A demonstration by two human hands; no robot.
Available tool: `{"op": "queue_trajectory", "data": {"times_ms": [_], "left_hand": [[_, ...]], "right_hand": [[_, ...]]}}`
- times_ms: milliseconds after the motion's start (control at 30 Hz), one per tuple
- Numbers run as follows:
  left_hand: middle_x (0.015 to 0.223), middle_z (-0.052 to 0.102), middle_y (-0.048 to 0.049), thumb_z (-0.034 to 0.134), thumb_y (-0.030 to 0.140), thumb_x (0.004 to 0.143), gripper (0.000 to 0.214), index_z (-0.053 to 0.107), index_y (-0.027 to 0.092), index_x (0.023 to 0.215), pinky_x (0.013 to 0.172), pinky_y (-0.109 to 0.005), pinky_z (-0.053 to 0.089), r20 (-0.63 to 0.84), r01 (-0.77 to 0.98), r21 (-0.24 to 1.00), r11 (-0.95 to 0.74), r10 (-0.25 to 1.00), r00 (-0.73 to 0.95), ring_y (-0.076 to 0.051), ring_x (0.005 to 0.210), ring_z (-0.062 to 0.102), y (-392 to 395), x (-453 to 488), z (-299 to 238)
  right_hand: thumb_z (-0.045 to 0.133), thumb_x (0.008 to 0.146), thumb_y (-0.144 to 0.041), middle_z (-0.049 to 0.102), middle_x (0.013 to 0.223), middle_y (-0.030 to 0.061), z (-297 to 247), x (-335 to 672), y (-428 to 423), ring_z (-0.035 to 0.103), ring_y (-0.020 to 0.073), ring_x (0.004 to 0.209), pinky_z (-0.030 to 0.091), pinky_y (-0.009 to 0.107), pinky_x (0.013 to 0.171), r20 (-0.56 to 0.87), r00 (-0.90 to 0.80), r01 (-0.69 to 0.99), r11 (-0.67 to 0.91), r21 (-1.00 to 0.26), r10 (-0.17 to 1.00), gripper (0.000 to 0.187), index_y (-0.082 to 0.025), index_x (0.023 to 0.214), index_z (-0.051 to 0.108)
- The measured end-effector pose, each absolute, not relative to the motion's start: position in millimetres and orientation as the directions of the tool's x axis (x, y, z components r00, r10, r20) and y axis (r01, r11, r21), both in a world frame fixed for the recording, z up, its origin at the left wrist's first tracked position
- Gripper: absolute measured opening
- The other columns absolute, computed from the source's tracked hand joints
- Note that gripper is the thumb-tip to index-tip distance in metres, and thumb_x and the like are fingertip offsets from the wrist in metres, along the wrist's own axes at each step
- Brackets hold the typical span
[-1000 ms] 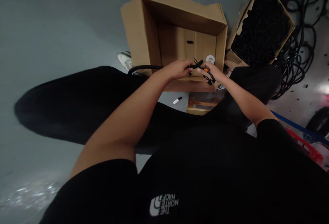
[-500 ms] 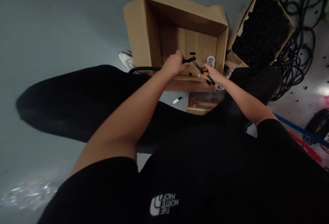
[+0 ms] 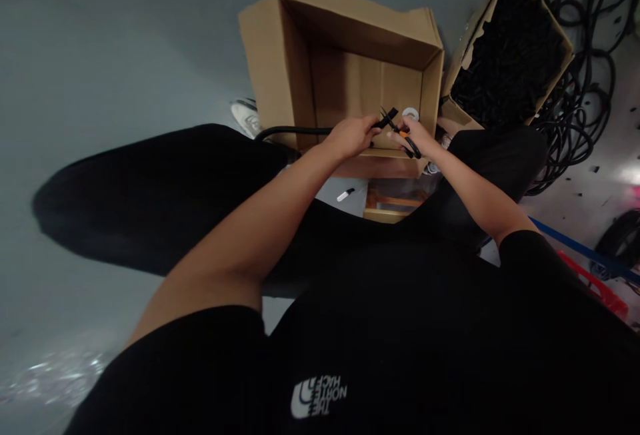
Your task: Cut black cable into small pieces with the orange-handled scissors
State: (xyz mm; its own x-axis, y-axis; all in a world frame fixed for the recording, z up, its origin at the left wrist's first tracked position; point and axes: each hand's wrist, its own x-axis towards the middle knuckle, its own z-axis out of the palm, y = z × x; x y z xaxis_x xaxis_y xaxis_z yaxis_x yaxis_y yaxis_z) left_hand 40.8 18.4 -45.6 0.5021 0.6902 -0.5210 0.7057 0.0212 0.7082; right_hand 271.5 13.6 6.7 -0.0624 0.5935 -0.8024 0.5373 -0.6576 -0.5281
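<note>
Pinching a black rubber cable (image 3: 295,132) in my left grip (image 3: 350,137) above an open cardboard box (image 3: 270,68), I wrap my right grip (image 3: 413,136) around orange-and-black snips (image 3: 403,134); a slipped blade could nick my fingers or drop the cable.

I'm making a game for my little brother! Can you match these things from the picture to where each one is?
Things:
1. Orange-handled scissors
2. Black cable
3. White ring
4. Box heaped with black pieces

Places:
A. Inside the open cardboard box
B. In the right hand
C. Beside the open cardboard box
D. In the left hand

Right pairs: 1-B, 2-D, 3-A, 4-C
</note>
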Motion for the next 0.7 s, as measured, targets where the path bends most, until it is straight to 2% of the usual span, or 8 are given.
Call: {"op": "queue_trajectory", "data": {"times_ms": [100,167,267,367,433,533,600,700], "left_hand": [[0.14,0.088,-0.0212,0.052,0.035,0.12,0.045,0.085,0.02,0.146,0.114,-0.047,0.062,-0.55,0.732,0.681,0.033,0.683,0.48,-0.041,0.137,0.081,22.8,36.7,-54.7],[0.135,0.088,-0.0208,0.051,0.037,0.12,0.046,0.087,0.019,0.143,0.111,-0.045,0.061,-0.567,0.721,0.69,0.069,0.669,0.479,-0.04,0.132,0.081,26.8,32.9,-58.8],[0.117,0.087,-0.0166,0.055,0.043,0.118,0.044,0.088,0.019,0.131,0.105,-0.04,0.059,-0.552,0.645,0.753,0.127,0.656,0.515,-0.035,0.12,0.08,31.1,28.4,-59.8],[0.094,0.079,-0.0113,0.058,0.057,0.116,0.049,0.088,0.018,0.119,0.094,-0.037,0.058,-0.555,0.552,0.806,0.213,0.593,0.583,-0.031,0.098,0.074,34.2,24.0,-58.4],[0.085,0.071,-0.0086,0.057,0.065,0.115,0.055,0.087,0.018,0.116,0.084,-0.036,0.055,-0.584,0.497,0.807,0.318,0.553,0.594,-0.027,0.084,0.066,36.7,20.3,-58.4],[0.081,0.065,-0.0076,0.058,0.074,0.115,0.06,0.084,0.02,0.115,0.076,-0.036,0.05,-0.63,0.44,0.777,0.451,0.539,0.559,-0.023,0.074,0.058,40.1,17.3,-58.2],[0.08,0.063,-0.0073,0.061,0.078,0.114,0.06,0.081,0.022,0.11,0.075,-0.036,0.049,-0.642,0.425,0.766,0.482,0.548,0.536,-0.022,0.071,0.056,40.6,18.3,-56.4],[0.078,0.064,-0.0067,0.066,0.076,0.112,0.055,0.076,0.023,0.102,0.073,-0.035,0.049,-0.613,0.396,0.787,0.473,0.52,0.596,-0.02,0.069,0.054,39.3,20.6,-55.1]], "right_hand": [[0.107,0.101,-0.058,0.057,0.073,-0.0083,6.3,274.5,14.0,0.059,0.0096,0.059,0.045,0.018,0.05,-0.781,-0.105,0.564,-0.61,-0.557,0.616,0.064,-0.027,0.098,0.051],[0.107,0.099,-0.063,0.055,0.068,-0.0094,5.2,275.4,12.3,0.056,0.0098,0.055,0.042,0.018,0.047,-0.777,-0.114,0.567,-0.602,-0.563,0.62,0.066,-0.028,0.098,0.051],[0.107,0.094,-0.072,0.055,0.069,-0.0096,3.0,275.3,8.8,0.059,0.0113,0.055,0.049,0.019,0.049,-0.788,-0.108,0.53,-0.635,-0.562,0.606,0.072,-0.029,0.1,0.05],[0.109,0.091,-0.075,0.059,0.077,-0.0073,1.1,276.7,9.0,0.062,0.0111,0.062,0.053,0.02,0.055,-0.768,-0.139,0.512,-0.618,-0.597,0.625,0.075,-0.028,0.097,0.05],[0.108,0.091,-0.075,0.059,0.078,-0.0059,0.3,278.4,11.0,0.056,0.0102,0.063,0.046,0.02,0.054,-0.744,-0.157,0.544,-0.572,-0.614,0.65,0.074,-0.028,0.095,0.051],[0.107,0.094,-0.074,0.055,0.073,-0.0065,1.0,279.7,13.0,0.048,0.0099,0.063,0.035,0.021,0.05,-0.738,-0.136,0.584,-0.548,-0.599,0.661,0.072,-0.028,0.093,0.051],[0.107,0.094,-0.073,0.056,0.074,-0.007,2.6,278.7,12.9,0.051,0.0101,0.061,0.039,0.021,0.05,-0.757,-0.123,0.56,-0.585,-0.587,0.641,0.072,-0.028,0.095,0.051],[0.111,0.091,-0.069,0.061,0.082,-0.006,4.8,276.8,12.7,0.062,0.0109,0.063,0.052,0.022,0.054,-0.777,-0.141,0.483,-0.643,-0.595,0.613,0.073,-0.028,0.1,0.052]]}}
